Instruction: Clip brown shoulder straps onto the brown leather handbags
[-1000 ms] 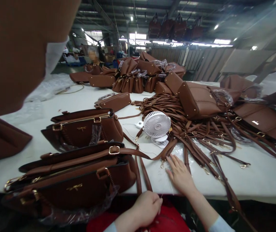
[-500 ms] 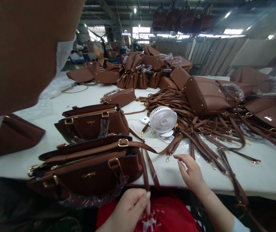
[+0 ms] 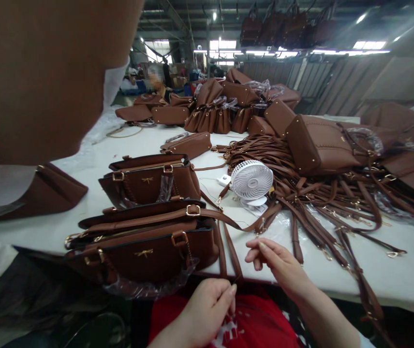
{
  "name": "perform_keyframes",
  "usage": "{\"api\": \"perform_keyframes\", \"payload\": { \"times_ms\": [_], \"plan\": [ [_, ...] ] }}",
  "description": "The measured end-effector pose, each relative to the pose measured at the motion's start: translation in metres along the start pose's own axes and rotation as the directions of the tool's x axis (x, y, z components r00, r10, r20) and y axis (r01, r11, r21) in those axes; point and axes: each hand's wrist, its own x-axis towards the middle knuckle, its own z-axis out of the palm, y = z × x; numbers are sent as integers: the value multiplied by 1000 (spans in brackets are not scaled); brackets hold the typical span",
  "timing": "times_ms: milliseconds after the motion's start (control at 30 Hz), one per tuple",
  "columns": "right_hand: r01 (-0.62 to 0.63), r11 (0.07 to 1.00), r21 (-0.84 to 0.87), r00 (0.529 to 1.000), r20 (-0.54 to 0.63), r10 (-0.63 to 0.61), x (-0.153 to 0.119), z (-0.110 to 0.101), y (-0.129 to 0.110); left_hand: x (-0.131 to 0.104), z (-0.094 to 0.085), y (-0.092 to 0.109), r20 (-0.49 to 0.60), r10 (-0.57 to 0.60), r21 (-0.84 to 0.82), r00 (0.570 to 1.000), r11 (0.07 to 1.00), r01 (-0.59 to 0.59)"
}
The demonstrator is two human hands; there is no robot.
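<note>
Low in the centre, my left hand (image 3: 212, 307) is closed, thumb pressed to the curled fingers, over my red clothing; what it pinches is too small to make out. My right hand (image 3: 277, 261) hovers over the table's front edge with bent fingers apart and nothing visible between them. Left of the hands stands a brown handbag (image 3: 149, 256) with a gold dragonfly emblem. A buckled strap (image 3: 210, 212) lies across its top and runs right, its clasp just above my right fingertips. Behind it stands a second brown handbag (image 3: 149, 181).
A white fan (image 3: 252, 181) stands mid-table beside a heap of brown straps (image 3: 265, 150). More brown bags (image 3: 323, 145) are piled at the back and right. A large brown shape (image 3: 47, 77) blocks the upper left. Beyond the table is a person (image 3: 159, 87).
The view has shifted, so the table's contents appear farther right. My right hand has moved left and its fingers have curled more. My left hand remains closed.
</note>
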Motion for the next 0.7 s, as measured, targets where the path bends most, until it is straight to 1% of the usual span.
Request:
{"api": "perform_keyframes", "payload": {
  "times_ms": [167,333,433,467,500,533,567,600,633,667,700],
  "plan": [
    [-1,1000,27,1000,10,1,1,0,0,-1,1,-5,-17,-5,22,1000,1000,5],
    [5,1000,-29,1000,-22,-6,2,3,1,-3,5,-4,6,-24,11,1000,1000,24],
    [22,990,-142,999,-42,-28,6,-1,2,-4,5,-6,-24,-4,-2,1000,1000,4],
    [43,977,-208,995,-80,-61,7,-4,2,-5,5,-7,-43,9,-4,999,1000,-9],
    [78,954,-291,981,-145,-125,8,-7,1,-6,4,-9,-63,22,-3,998,1000,-22],
    [122,912,-390,947,-228,-225,7,-9,-1,-6,3,-11,-79,32,2,996,999,-32],
    [171,849,-500,884,-303,-356,5,-10,-5,-7,3,-13,-90,38,9,995,999,-37],
    [218,763,-608,800,-337,-496,2,-11,-9,-7,3,-14,-95,38,17,995,999,-37],
    [262,662,-702,726,-309,-615,-3,-9,-13,-7,3,-15,-97,34,24,995,999,-32],
    [311,556,-771,691,-218,-689,-8,-5,-18,-7,3,-15,-94,28,29,995,999,-26],
    [378,454,-807,697,-74,-714,-14,0,-24,-7,4,-14,-84,23,26,996,999,-21]
  ]
}}
